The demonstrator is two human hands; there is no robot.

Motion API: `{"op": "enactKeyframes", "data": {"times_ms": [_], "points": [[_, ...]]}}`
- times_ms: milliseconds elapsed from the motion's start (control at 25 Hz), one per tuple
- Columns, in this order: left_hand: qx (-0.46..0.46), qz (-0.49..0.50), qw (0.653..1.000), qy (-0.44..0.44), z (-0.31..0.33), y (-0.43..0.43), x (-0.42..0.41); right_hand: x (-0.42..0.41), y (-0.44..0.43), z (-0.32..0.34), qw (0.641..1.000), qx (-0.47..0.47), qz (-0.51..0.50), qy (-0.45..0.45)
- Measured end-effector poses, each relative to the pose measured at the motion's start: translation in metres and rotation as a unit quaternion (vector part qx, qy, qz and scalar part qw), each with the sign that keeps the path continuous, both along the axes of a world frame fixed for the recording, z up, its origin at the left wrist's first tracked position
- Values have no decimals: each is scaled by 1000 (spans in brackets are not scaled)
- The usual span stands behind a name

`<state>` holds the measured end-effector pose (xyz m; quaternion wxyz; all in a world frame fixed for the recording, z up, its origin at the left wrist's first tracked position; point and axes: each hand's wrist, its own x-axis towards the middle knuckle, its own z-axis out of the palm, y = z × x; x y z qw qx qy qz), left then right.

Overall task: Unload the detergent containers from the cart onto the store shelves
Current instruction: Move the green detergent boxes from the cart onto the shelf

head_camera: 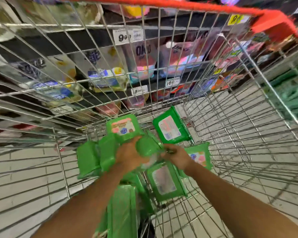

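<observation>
I'm at the pick-up step: my left hand has its grip clamped on a green container low in the cart. My right hand meets its edge, but the blur hides that grip. Next I'd lift it clear of the wire and turn to the shelves.

The cart around my arms is bare silvery metal wire, bright and shiny, topped by a red plastic rim with a matt look. The green detergent container that my left hand grips is smooth, glossy plastic, like the others lying beside it. Their labels look like slick printed paper. Shelf pouches behind the wire are shiny plastic film. Floor tiles are pale, smooth.
</observation>
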<state>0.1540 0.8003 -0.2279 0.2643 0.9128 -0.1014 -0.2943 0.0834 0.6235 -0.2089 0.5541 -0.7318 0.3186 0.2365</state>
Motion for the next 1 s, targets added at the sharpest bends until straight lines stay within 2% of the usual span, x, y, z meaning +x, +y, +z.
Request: {"op": "enactKeyframes", "data": {"times_ms": [120, 240, 400, 480, 560, 640, 720, 840, 880, 920, 1000], "points": [[-108, 139, 982, 71, 57, 24, -2, 19, 2, 48, 997, 61, -16, -42], [-244, 266, 923, 131, 111, 49, -8, 23, 13, 98, 995, 60, 12, -73], [-386, 329, 847, 160, 182, 71, -14, 4, 22, 153, 981, 80, -106, -142], [-447, 338, 809, 180, 209, 78, -20, -6, 30, 174, 959, 188, -179, -116], [-473, 337, 788, 205, 232, 83, -30, -14, 48, 195, 913, 344, -199, -94], [-464, 320, 800, 207, 251, 90, -39, -22, 67, 214, 903, 372, -188, -103], [-434, 300, 832, 172, 267, 96, -47, -28, 83, 229, 898, 356, -214, -145], [-306, 267, 913, -29, 286, 103, -58, -35, 101, 250, 899, 287, -267, -194], [-274, 222, 932, -82, 294, 102, -65, -38, 106, 257, 906, 248, -269, -211], [-249, 163, 950, -99, 300, 98, -72, -41, 111, 263, 909, 221, -268, -230], [-211, 86, 970, -84, 302, 84, -84, -46, 116, 273, 902, 227, -252, -268]]}}
